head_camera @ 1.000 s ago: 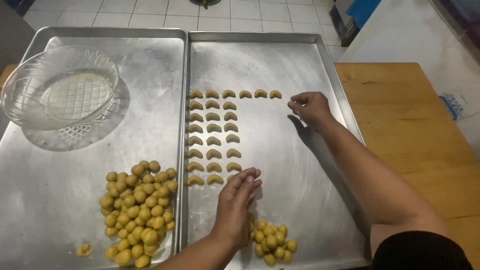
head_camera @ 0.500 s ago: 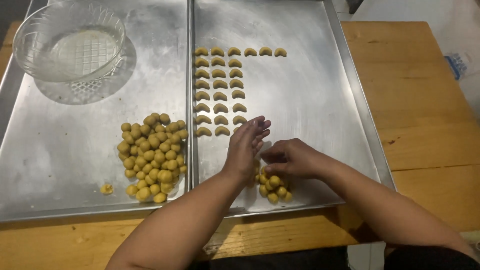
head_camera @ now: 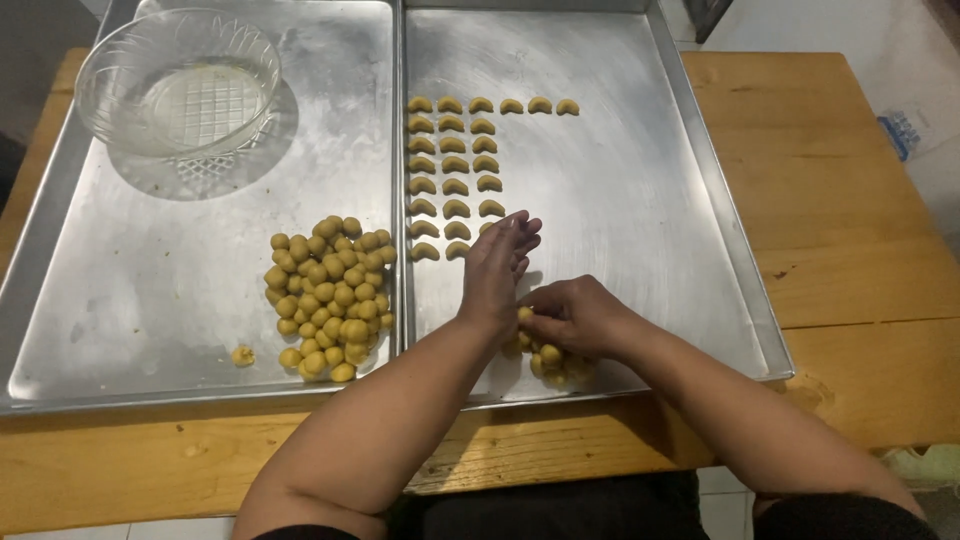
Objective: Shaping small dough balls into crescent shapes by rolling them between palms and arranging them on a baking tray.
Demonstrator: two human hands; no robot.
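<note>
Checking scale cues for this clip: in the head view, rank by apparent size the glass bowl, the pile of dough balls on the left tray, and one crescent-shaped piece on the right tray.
1. Glass bowl, largest.
2. Pile of dough balls, somewhat smaller in spread, though it lies nearer the camera, so the gap is unsure.
3. One crescent-shaped piece, by far the smallest.

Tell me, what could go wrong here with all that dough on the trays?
The left hand lies close to the shaped crescents, so a slip might squash the nearest ones. The small pile of dough balls under the right hand sits near the right tray's front rim; loose balls could roll off.
</note>
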